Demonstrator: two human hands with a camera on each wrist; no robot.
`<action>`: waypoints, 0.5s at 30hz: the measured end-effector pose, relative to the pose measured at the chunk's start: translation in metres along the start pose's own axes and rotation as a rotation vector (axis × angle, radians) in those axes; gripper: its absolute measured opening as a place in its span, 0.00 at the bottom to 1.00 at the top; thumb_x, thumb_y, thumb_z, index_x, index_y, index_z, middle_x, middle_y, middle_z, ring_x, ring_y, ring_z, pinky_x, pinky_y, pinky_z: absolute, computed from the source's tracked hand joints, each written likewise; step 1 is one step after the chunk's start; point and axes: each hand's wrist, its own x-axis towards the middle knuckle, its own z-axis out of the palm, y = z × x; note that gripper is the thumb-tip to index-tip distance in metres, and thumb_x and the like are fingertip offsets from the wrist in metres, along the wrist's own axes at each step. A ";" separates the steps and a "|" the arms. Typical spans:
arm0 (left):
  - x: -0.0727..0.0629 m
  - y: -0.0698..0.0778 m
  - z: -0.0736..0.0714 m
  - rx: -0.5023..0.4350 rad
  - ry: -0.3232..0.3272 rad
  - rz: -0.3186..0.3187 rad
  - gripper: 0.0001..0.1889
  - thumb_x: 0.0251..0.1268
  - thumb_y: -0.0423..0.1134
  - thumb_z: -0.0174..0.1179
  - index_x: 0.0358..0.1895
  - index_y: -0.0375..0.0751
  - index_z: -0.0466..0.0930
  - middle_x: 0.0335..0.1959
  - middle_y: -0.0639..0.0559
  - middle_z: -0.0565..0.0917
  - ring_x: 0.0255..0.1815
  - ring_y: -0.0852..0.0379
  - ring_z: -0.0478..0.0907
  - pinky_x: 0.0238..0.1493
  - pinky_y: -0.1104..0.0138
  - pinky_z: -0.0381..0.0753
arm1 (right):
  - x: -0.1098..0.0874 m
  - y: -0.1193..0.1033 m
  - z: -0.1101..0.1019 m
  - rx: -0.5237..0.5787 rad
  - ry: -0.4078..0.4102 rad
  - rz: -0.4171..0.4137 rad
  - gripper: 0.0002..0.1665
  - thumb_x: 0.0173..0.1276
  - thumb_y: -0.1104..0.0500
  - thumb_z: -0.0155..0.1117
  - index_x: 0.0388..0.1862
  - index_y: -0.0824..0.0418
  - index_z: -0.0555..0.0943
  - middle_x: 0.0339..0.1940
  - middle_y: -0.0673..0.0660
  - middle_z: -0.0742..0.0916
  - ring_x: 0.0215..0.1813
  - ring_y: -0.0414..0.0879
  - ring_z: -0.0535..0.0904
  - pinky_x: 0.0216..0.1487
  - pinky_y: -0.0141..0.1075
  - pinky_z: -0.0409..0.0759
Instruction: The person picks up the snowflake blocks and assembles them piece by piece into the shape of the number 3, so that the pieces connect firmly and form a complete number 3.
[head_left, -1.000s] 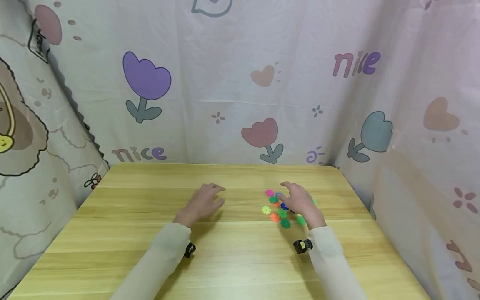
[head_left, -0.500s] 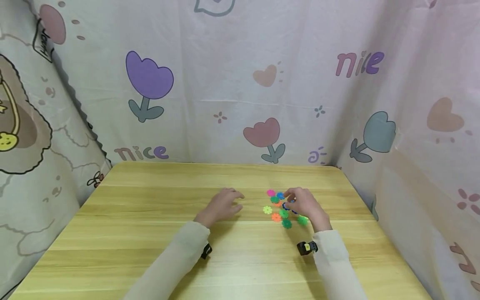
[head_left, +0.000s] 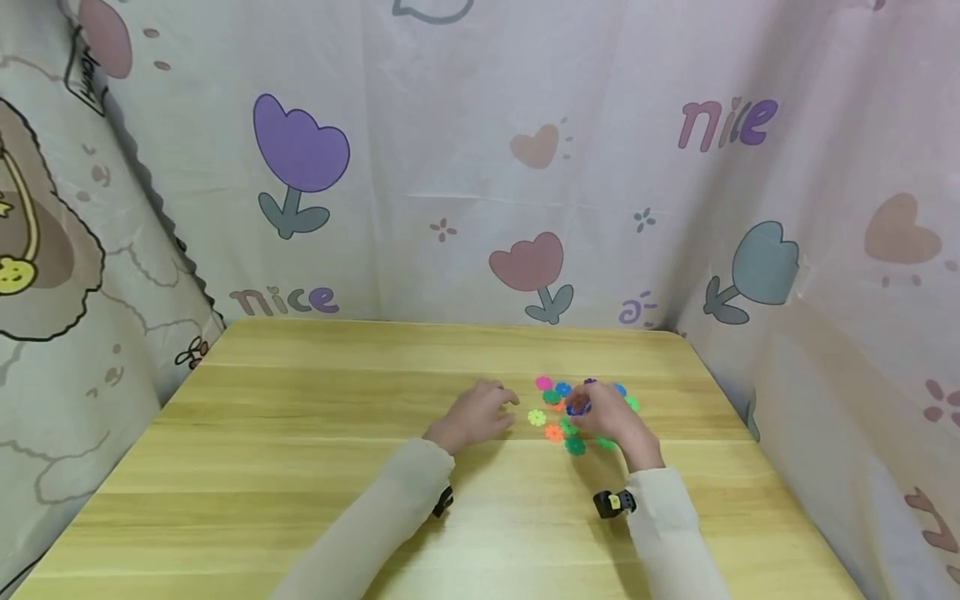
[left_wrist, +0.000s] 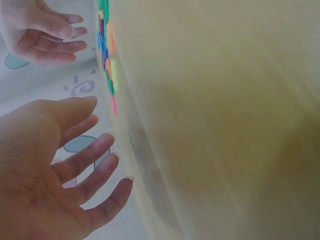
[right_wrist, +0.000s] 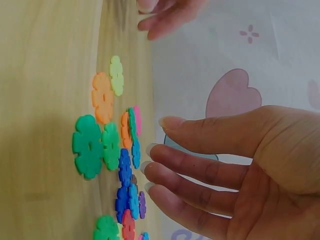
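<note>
A pale curtain [head_left: 420,258] printed with tulips and hearts stands behind the wooden table [head_left: 217,475]. Taking the yellow flower piece [head_left: 537,417] as landmark, the pink piece [head_left: 543,382] lies behind it, the orange piece [right_wrist: 103,97] and dark green piece [right_wrist: 87,147] to its front right. The left hand [head_left: 474,414] hovers left of it, the right hand [head_left: 609,410] to its right, over other pieces; both have fingers loosely bent, thumb apart, holding nothing.
</note>
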 end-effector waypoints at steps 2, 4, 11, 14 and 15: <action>0.002 0.002 0.003 0.014 0.001 0.011 0.15 0.72 0.40 0.65 0.58 0.42 0.85 0.55 0.46 0.86 0.54 0.48 0.78 0.52 0.59 0.82 | -0.001 0.000 0.002 0.004 -0.005 0.004 0.14 0.64 0.68 0.73 0.48 0.67 0.86 0.43 0.61 0.89 0.45 0.51 0.84 0.50 0.46 0.85; 0.006 0.005 0.006 0.029 0.000 0.021 0.15 0.72 0.40 0.65 0.58 0.43 0.85 0.55 0.47 0.86 0.53 0.50 0.79 0.52 0.61 0.82 | -0.001 0.000 0.003 0.009 -0.011 -0.004 0.13 0.64 0.68 0.73 0.48 0.68 0.86 0.43 0.62 0.89 0.45 0.51 0.84 0.50 0.47 0.86; 0.018 0.017 0.012 0.062 -0.034 0.016 0.16 0.73 0.43 0.65 0.60 0.46 0.85 0.57 0.50 0.85 0.58 0.51 0.77 0.58 0.59 0.81 | 0.001 -0.002 0.004 -0.007 -0.006 -0.042 0.13 0.64 0.68 0.73 0.47 0.69 0.86 0.40 0.61 0.89 0.43 0.51 0.85 0.48 0.47 0.86; 0.021 0.023 0.013 0.081 -0.057 -0.002 0.16 0.73 0.44 0.65 0.60 0.48 0.84 0.57 0.51 0.84 0.58 0.51 0.76 0.59 0.59 0.80 | 0.001 -0.002 0.004 -0.013 -0.004 -0.042 0.13 0.64 0.68 0.73 0.47 0.69 0.86 0.40 0.61 0.89 0.43 0.50 0.85 0.48 0.46 0.86; 0.022 0.024 0.013 0.091 -0.063 -0.006 0.16 0.73 0.45 0.65 0.60 0.49 0.84 0.57 0.51 0.84 0.58 0.51 0.76 0.58 0.59 0.80 | 0.001 -0.001 0.004 -0.014 -0.004 -0.044 0.13 0.64 0.68 0.73 0.47 0.69 0.86 0.40 0.61 0.89 0.43 0.50 0.85 0.48 0.46 0.86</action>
